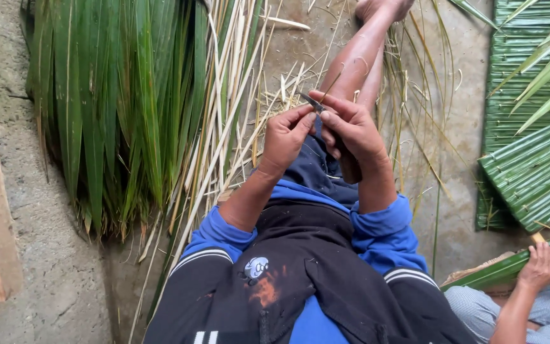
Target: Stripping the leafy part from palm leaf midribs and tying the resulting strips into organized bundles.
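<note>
Count: two own hands, left [286, 137] and right [350, 130], one knife [311, 102]. One co-worker's hand [538, 266], one woven leaf panel [529, 114], one leaf pile [116, 102].

A person sits on the floor [65, 280] with one leg [358, 60] stretched toward its far edge. Both hands meet above the lap, near the floor's middle: the left hand [286, 137] just left of the right hand [351, 130], fingertips touching. A small knife [312, 102] pokes out between them, pointing far-left, with a thin strip [333, 83] rising from it. A bundle of long leaves [116, 102] lies on the floor left of the hands, reaching to the far edge, with split stalks [224, 108] between bundle and leg. Woven leaf panels [529, 127] lie along the right edge. At the near right corner, another person's hand [538, 267] rests on a folded leaf [498, 271].
</note>
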